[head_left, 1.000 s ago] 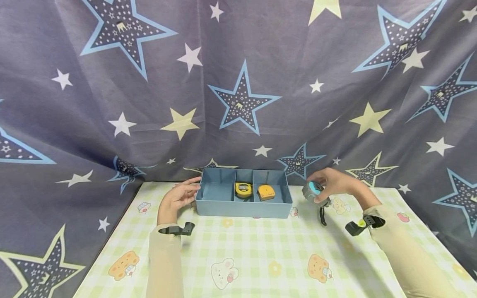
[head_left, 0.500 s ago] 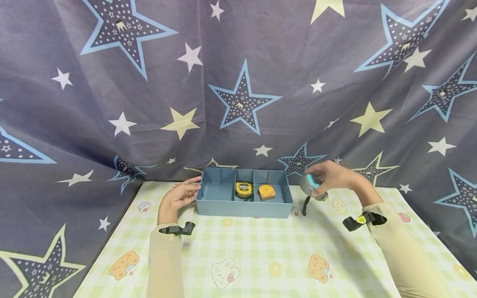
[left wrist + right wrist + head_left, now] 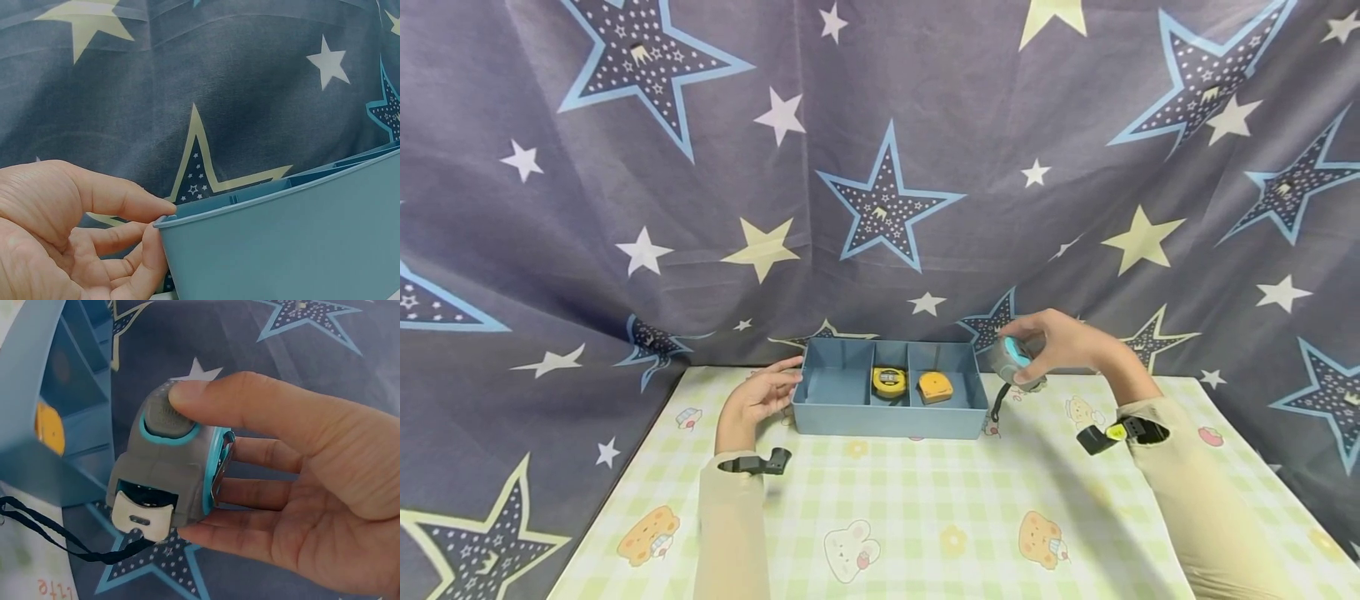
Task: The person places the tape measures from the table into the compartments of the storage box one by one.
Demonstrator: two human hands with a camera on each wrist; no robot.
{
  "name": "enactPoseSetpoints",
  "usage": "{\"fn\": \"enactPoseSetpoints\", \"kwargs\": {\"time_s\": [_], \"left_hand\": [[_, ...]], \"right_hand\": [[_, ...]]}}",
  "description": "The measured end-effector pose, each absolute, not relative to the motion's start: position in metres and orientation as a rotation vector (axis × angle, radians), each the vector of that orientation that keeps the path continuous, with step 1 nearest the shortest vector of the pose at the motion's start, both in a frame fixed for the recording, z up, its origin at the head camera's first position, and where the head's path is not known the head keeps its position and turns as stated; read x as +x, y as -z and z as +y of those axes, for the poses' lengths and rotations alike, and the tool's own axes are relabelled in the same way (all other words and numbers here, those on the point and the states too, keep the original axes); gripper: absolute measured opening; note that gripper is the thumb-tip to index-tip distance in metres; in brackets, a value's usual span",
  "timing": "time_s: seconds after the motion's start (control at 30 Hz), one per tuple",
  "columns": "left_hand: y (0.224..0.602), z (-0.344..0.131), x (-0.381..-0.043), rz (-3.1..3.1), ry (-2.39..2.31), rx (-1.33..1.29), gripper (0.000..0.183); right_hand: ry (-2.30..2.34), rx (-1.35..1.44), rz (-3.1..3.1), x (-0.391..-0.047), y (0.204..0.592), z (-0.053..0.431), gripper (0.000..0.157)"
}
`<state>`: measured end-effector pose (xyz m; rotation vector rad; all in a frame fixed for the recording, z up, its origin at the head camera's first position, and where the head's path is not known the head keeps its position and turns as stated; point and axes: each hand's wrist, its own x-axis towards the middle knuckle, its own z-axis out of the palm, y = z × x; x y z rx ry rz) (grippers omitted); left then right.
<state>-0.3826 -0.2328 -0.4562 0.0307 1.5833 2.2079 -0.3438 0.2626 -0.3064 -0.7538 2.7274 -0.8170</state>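
A grey tape measure with turquoise trim point(image 3: 165, 450) is in my right hand point(image 3: 1067, 342), thumb on its grey button and fingers along the other side. Its metal end hook shows in the right wrist view, and a black strap point(image 3: 87, 550) hangs from it. It is just right of a blue three-compartment box point(image 3: 891, 422). My left hand point(image 3: 760, 400) pinches the box's left rim, as the left wrist view shows near the corner point(image 3: 164, 222). Inside the box, a yellow-and-black tape measure point(image 3: 890, 382) lies in the middle compartment and a plain yellow one point(image 3: 936, 387) in the right compartment.
Under the box is a green-checked tablecloth point(image 3: 805, 517) printed with cartoon animals. A dark star-patterned curtain point(image 3: 955, 100) hangs close behind the box. Both forearms wear cream sleeves point(image 3: 733, 533) with black wrist cameras.
My right hand has moved left and a little upward with the grey tape measure, toward the box's right end. The strap has swung left. My left hand and the box stay in place.
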Motion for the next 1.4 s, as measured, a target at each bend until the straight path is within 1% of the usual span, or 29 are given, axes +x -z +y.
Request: {"fn": "enactPoseSetpoints", "kwargs": {"time_s": [0.4, 0.63, 0.93, 1.1, 1.4], "left_hand": [[0.462, -0.235, -0.388, 1.569, -2.213, 0.039, 0.066], [0.461, -0.235, -0.386, 1.552, -2.215, 0.038, 0.067], [0.458, -0.234, -0.384, 1.578, -2.202, 0.043, 0.068], [0.457, -0.234, -0.383, 1.615, -2.19, 0.046, 0.066], [0.46, -0.233, -0.386, 1.597, -2.218, 0.019, 0.066]], "right_hand": [[0.849, -0.824, 2.719, -0.347, 0.289, 0.237, 0.077], [0.873, -0.876, 2.724, -0.349, 0.279, 0.218, 0.072], [0.967, -0.968, 2.679, -0.352, 0.269, 0.188, 0.073], [1.002, -1.021, 2.651, -0.351, 0.265, 0.171, 0.074], [1.071, -1.05, 2.578, -0.347, 0.264, 0.148, 0.075]]}}
